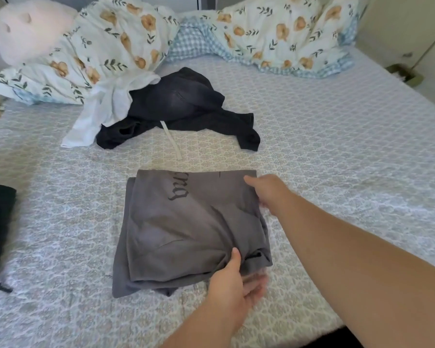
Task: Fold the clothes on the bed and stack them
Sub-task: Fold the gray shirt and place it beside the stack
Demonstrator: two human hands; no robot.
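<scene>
Grey folded shirt [186, 229] lies mid-bed [337, 146]. The left hand [234, 280] pinches its near right corner, thumb on top. The right hand [266, 192] grips its far right edge. Unfolded dark clothes [186, 109] lie farther away.

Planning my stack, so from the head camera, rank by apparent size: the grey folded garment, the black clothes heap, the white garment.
1. Grey folded garment, though it's nearest the camera.
2. Black clothes heap, close behind.
3. White garment.
</scene>
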